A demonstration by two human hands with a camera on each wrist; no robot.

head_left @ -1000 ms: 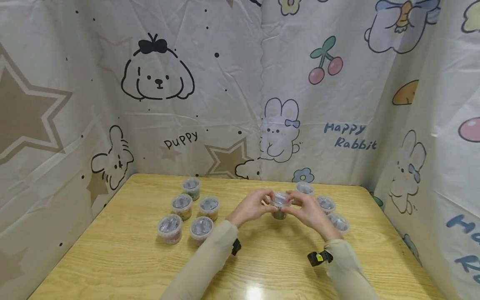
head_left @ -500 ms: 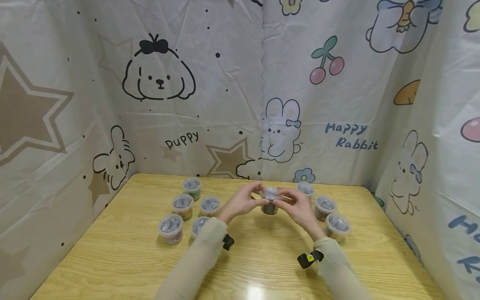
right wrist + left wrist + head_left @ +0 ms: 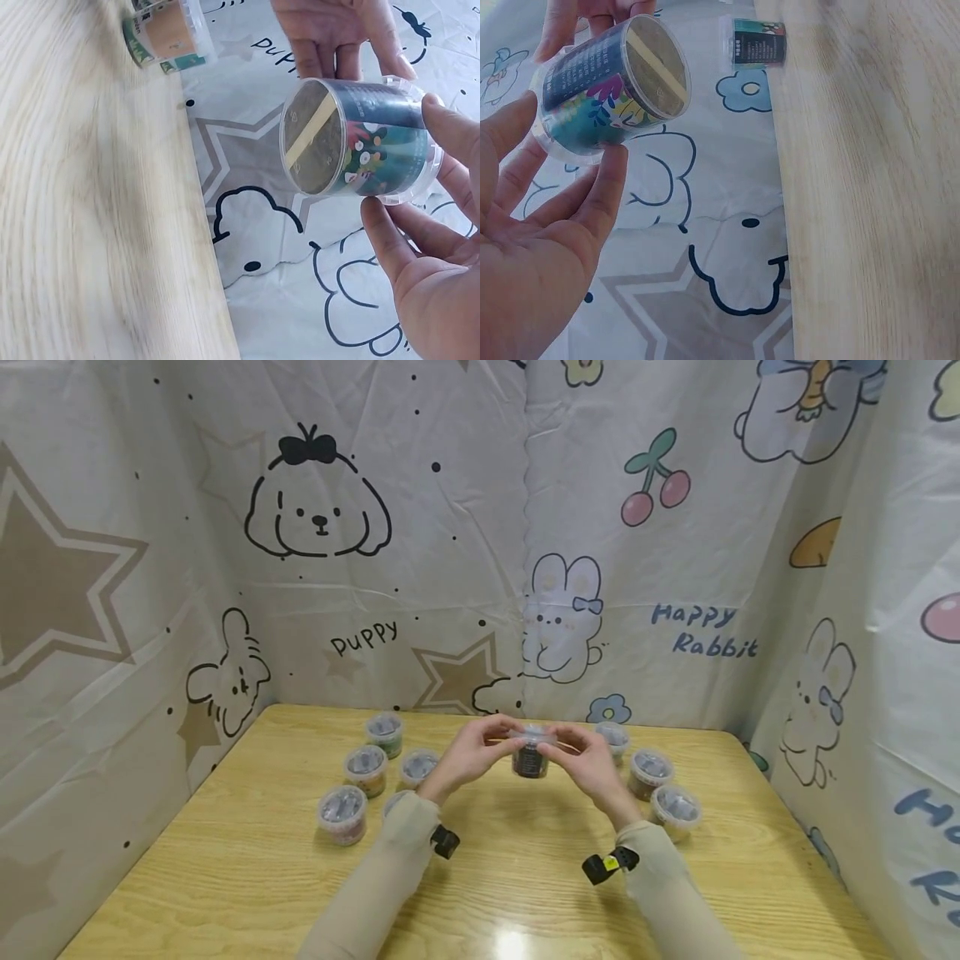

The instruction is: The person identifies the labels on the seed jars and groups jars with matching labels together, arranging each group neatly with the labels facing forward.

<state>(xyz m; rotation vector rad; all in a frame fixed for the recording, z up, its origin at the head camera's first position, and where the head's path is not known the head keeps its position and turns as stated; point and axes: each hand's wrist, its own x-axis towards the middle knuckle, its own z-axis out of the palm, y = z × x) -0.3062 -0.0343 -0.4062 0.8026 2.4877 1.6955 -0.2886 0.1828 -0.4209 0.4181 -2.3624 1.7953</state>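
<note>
A lidded clear plastic tub (image 3: 531, 763) is held up between both hands over the back middle of the table. Dark label panels and colourful plant patterns wrap its wall, and a pale flat stick (image 3: 657, 64) shows through its base in the left wrist view. My left hand (image 3: 474, 752) grips the tub by its lid rim from the left, thumb on the near side. From the right, my right hand (image 3: 588, 767) pinches the same rim. In the right wrist view the tub (image 3: 379, 142) lies tilted, its lid end toward my fingers.
Several similar tubs (image 3: 342, 815) stand at the left of the wooden table (image 3: 510, 877); my left sleeve (image 3: 375, 877) partly hides one. Three more tubs (image 3: 651, 774) line the right side. A printed cloth curtain (image 3: 465, 527) hangs behind and at both sides.
Both hands have moved left and slightly up with the tub, exposing more of its dark label. The right-hand tubs show more fully, while my left sleeve covers more of a left one.
</note>
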